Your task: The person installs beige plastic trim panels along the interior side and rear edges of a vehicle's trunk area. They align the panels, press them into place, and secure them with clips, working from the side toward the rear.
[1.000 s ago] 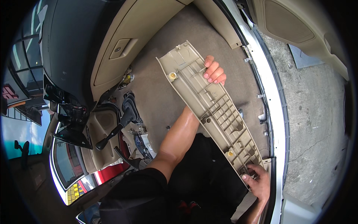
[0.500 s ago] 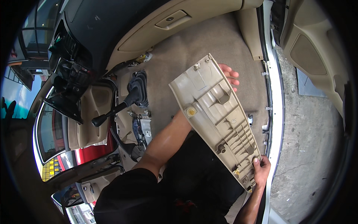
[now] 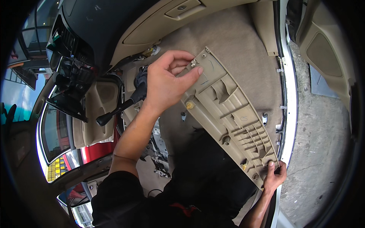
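A long beige plastic car trim panel (image 3: 237, 117) slants across my lap, its ribbed back side facing me. Yellow clips sit in some of its mounts, and a small metal clip (image 3: 194, 62) shows near its far corner. My left hand (image 3: 169, 78) grips the wide far end, thumb on the ribbed face beside the metal clip and fingers curled round the edge. At the narrow near end, my right hand (image 3: 274, 176) holds the panel with the thumb pressed on the ribbed side; its other fingers are mostly hidden behind.
Around me is a car interior with brown carpet (image 3: 235, 45). A gear lever (image 3: 121, 110) stands at left, below the dashboard with its beige glovebox (image 3: 159, 19). The white door sill (image 3: 291, 98) runs along the right, beside an open door (image 3: 323, 57) and concrete ground (image 3: 315, 152).
My left hand has come from behind the panel to its left edge, with the thumb now on the ribbed face. The panel has shifted slightly; my right hand keeps its hold.
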Tool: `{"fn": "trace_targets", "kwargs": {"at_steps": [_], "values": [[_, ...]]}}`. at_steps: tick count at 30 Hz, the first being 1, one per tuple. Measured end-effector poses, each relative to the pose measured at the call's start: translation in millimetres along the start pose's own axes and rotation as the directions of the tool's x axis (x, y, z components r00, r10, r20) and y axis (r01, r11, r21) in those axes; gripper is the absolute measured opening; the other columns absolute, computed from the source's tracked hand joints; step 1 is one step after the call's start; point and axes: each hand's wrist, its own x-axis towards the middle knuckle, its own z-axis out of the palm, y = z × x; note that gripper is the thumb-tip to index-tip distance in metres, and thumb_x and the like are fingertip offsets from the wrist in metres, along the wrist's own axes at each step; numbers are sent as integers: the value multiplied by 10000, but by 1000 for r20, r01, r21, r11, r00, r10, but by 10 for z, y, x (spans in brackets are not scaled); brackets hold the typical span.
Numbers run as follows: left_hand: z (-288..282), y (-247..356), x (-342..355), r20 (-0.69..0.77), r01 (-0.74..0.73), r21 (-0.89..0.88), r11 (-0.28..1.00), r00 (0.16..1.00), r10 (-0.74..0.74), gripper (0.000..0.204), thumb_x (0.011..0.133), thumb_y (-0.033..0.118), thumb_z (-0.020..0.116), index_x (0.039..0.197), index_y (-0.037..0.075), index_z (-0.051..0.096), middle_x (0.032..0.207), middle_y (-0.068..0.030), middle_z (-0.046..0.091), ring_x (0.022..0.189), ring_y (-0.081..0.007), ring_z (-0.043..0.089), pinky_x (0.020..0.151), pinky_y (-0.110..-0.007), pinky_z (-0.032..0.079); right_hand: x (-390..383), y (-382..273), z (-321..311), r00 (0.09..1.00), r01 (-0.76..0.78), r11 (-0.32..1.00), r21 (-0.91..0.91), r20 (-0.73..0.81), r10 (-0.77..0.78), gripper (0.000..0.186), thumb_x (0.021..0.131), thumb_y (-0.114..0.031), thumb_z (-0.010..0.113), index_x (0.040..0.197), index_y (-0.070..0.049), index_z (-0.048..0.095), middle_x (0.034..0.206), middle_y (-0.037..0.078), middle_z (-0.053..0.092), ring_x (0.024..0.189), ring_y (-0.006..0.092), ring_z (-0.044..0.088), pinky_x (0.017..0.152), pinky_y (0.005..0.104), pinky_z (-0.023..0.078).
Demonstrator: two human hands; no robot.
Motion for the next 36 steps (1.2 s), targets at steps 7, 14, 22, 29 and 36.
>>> {"fn": "trace_targets", "kwargs": {"at_steps": [7,14,22,29,36], "values": [[41,-60,-62,-44,-209,363,908,970,241,177,911,-21,763,1069,-71,700,1070,-127,765,987,-151,733,931,-288,587,-59,9,-55,1000,-19,994,-111,-7,18,528,915,-442,817,1003,58,671,887,80,654,847,187,581,799,341,473],[56,-155,-50,-47,-236,336,912,963,266,151,964,53,738,1069,-54,719,1074,-124,772,957,-131,720,890,-275,569,-20,4,5,998,-16,983,-185,-55,6,441,966,-385,770,992,49,696,855,92,676,805,198,592,778,349,487],[34,-88,37,62,69,-22,997,996,-67,231,977,101,742,1159,-40,714,1135,-101,754,988,-127,695,900,-256,546,173,-7,22,997,-59,989,-137,33,64,416,981,-382,753,909,20,672,750,53,609,722,153,514,683,320,441],[-83,-2,80,237,36,-38,999,971,-26,371,917,7,782,1270,-32,673,1141,-87,739,1001,-140,718,871,-264,590,296,140,-5,995,-31,996,-87,89,38,526,946,-502,763,853,1,643,727,21,587,706,129,499,658,299,418],[-328,299,267,463,122,100,987,873,-155,275,892,32,808,1156,6,738,1094,-48,686,889,-81,679,787,-223,558,493,368,-2,932,-173,985,26,329,155,558,913,-550,783,844,-11,659,707,-12,576,671,98,491,621,285,397]]}}
